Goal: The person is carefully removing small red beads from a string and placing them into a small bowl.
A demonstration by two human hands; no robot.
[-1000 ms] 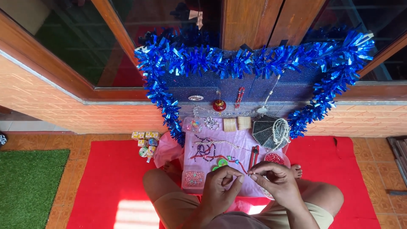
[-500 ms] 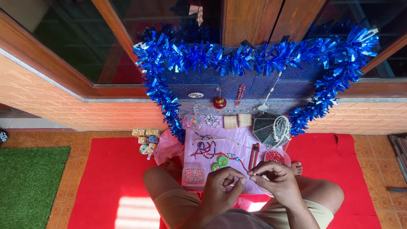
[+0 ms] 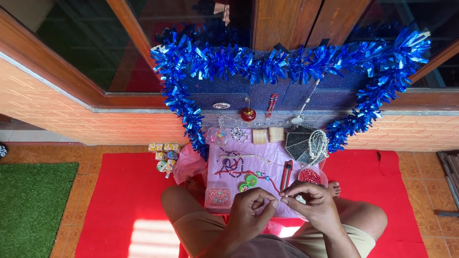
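Observation:
I sit cross-legged on a red mat (image 3: 119,200). My left hand (image 3: 252,213) and my right hand (image 3: 311,206) meet over my lap, fingertips pinched together on a thin strand of red beads (image 3: 275,187) that trails back onto the pink cloth (image 3: 267,157). The bit between my fingertips is too small to make out. A small bowl of red beads (image 3: 311,176) stands just beyond my right hand. A clear box of beads (image 3: 219,197) sits left of my left hand.
On the cloth lie pliers with red handles (image 3: 286,173), round green pieces (image 3: 248,182), bead strings (image 3: 234,162) and a dark beaded pouch (image 3: 303,143). Blue tinsel (image 3: 287,62) frames a mesh board hung with ornaments. Small colourful boxes (image 3: 165,155) are left; green turf (image 3: 33,205) far left.
My hands have stayed pinched together over my lap, shifting only slightly. The view has dipped a little; nothing on the cloth has moved.

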